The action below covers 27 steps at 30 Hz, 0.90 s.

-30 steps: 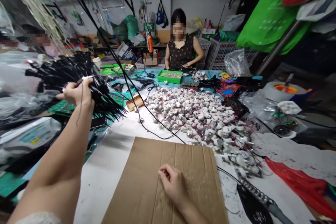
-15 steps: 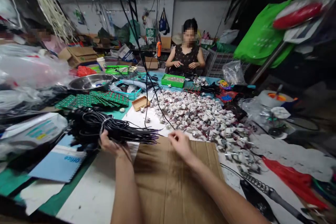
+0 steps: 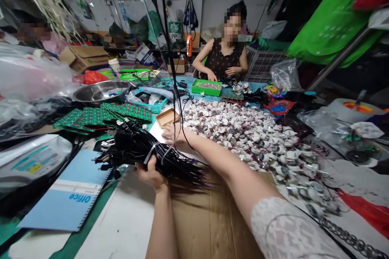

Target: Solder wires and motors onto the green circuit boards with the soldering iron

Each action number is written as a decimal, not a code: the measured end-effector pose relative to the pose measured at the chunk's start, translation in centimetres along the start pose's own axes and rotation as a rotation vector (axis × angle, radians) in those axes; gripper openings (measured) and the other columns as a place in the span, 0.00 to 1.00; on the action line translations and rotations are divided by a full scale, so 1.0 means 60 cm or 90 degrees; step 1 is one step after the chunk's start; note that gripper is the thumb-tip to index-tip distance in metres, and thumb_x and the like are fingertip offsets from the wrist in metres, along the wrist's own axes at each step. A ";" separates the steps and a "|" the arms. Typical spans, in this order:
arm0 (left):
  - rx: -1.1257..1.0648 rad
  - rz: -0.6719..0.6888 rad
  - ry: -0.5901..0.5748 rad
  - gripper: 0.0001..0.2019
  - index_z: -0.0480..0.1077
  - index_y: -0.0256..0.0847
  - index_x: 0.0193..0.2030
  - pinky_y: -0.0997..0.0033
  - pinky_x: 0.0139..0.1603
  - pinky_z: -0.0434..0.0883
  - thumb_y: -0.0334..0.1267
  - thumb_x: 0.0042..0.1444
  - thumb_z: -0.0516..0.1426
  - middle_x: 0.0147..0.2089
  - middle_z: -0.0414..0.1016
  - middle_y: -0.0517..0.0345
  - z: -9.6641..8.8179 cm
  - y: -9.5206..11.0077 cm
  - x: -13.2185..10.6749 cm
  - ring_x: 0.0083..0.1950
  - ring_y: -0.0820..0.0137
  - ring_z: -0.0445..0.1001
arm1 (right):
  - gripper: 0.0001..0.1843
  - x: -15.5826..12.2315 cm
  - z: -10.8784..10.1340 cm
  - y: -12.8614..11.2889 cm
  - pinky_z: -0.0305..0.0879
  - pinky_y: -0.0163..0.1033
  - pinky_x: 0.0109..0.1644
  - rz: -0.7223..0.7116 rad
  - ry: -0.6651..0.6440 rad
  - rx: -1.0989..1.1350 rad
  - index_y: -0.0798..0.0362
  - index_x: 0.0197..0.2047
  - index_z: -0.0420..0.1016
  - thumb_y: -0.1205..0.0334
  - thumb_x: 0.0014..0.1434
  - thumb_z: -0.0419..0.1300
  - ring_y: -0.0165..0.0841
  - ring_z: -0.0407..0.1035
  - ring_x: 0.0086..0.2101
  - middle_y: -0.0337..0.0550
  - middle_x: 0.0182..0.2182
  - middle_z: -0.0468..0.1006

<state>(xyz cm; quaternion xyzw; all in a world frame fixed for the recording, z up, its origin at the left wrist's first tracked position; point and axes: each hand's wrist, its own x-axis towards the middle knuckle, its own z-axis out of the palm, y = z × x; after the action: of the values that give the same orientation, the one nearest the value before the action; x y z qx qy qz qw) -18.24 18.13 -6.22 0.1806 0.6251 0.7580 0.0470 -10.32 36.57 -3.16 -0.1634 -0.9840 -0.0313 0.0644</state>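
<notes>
We hold a thick bundle of black cables [image 3: 133,143] in the left hand [image 3: 152,174], thumb and fingers closed around its underside beside the pale grey tie at its middle. The bundle lies nearly level: plug ends to the left, thin loose wire ends to the right, above the top-left part of a flat brown cardboard sheet [image 3: 200,222] on the white-covered worktop [image 3: 112,226]. Our right hand [image 3: 176,135] is extended beyond the bundle, fingers outstretched and slightly apart, just beside a shallow gold-brown rectangular box [image 3: 167,118]; we cannot tell whether it pinches anything. Thin black hanging cords [image 3: 173,77] pass in front of this hand. To its right we note a broad heap of small white parts with red wires [image 3: 234,129]. Left of the bundle lies a light-blue spiral-bound notebook [image 3: 60,198]; behind the bundle, overlapping green circuit boards [image 3: 91,117]. Across the worktop sits a co-worker in a dark patterned sleeveless top [image 3: 226,58], behind a bright green rectangular tray [image 3: 206,92] of small metallic pieces.
</notes>
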 end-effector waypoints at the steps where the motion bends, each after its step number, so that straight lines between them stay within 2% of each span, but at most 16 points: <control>1: 0.031 0.004 0.006 0.21 0.76 0.39 0.51 0.55 0.57 0.71 0.48 0.53 0.61 0.47 0.76 0.54 -0.001 -0.002 -0.002 0.50 0.59 0.74 | 0.20 0.001 0.004 -0.003 0.64 0.49 0.59 0.028 -0.020 -0.014 0.56 0.53 0.77 0.48 0.71 0.58 0.46 0.67 0.54 0.55 0.53 0.77; 3: 0.075 0.000 0.021 0.22 0.76 0.40 0.52 0.54 0.58 0.71 0.49 0.54 0.60 0.48 0.76 0.54 -0.001 -0.001 -0.008 0.52 0.57 0.74 | 0.21 -0.012 0.003 -0.001 0.63 0.51 0.58 0.096 -0.059 -0.037 0.58 0.53 0.77 0.50 0.72 0.53 0.48 0.68 0.53 0.57 0.51 0.78; 6: 0.120 0.006 0.042 0.22 0.76 0.40 0.51 0.53 0.61 0.70 0.50 0.54 0.60 0.48 0.76 0.53 0.006 0.011 -0.021 0.54 0.56 0.73 | 0.21 -0.058 -0.015 0.016 0.62 0.54 0.56 0.152 -0.118 -0.065 0.58 0.54 0.78 0.54 0.72 0.51 0.51 0.69 0.50 0.59 0.47 0.79; 11: 0.144 0.022 0.019 0.20 0.76 0.40 0.46 0.53 0.61 0.70 0.53 0.54 0.61 0.45 0.75 0.53 0.019 0.036 -0.046 0.52 0.57 0.72 | 0.16 -0.165 -0.060 0.033 0.55 0.57 0.61 0.154 -0.205 -0.106 0.52 0.52 0.80 0.58 0.66 0.57 0.52 0.65 0.54 0.57 0.49 0.80; 17: 0.173 -0.025 0.013 0.23 0.76 0.40 0.42 0.50 0.64 0.67 0.58 0.51 0.63 0.42 0.71 0.54 0.026 0.035 -0.053 0.52 0.55 0.70 | 0.14 -0.263 -0.106 0.012 0.54 0.57 0.59 0.190 -0.288 -0.139 0.49 0.49 0.82 0.62 0.65 0.57 0.50 0.66 0.51 0.53 0.49 0.80; 20: 0.175 -0.036 -0.005 0.23 0.76 0.41 0.44 0.48 0.66 0.65 0.59 0.54 0.61 0.42 0.71 0.53 0.029 0.032 -0.048 0.55 0.54 0.68 | 0.13 -0.302 -0.129 0.004 0.56 0.56 0.57 0.226 -0.317 -0.139 0.47 0.48 0.82 0.59 0.64 0.59 0.49 0.67 0.49 0.53 0.48 0.80; 23: 0.209 -0.064 -0.013 0.24 0.75 0.40 0.47 0.45 0.68 0.62 0.60 0.57 0.59 0.46 0.68 0.51 0.031 0.030 -0.045 0.58 0.52 0.66 | 0.13 -0.348 -0.155 -0.001 0.59 0.53 0.54 0.255 -0.326 -0.137 0.47 0.49 0.82 0.58 0.63 0.61 0.49 0.66 0.51 0.53 0.52 0.78; 27: 0.221 -0.101 -0.021 0.26 0.73 0.41 0.47 0.51 0.68 0.63 0.62 0.56 0.59 0.49 0.61 0.51 0.033 0.023 -0.043 0.58 0.53 0.67 | 0.13 -0.413 -0.185 -0.010 0.59 0.54 0.55 0.283 -0.321 -0.144 0.48 0.49 0.82 0.59 0.64 0.60 0.52 0.63 0.55 0.56 0.56 0.74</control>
<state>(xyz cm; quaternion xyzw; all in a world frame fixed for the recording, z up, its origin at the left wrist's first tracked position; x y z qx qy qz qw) -14.95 18.90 -5.16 0.1481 0.7578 0.6297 0.0851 14.03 27.21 4.41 -0.3824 -0.8995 -0.0842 -0.1936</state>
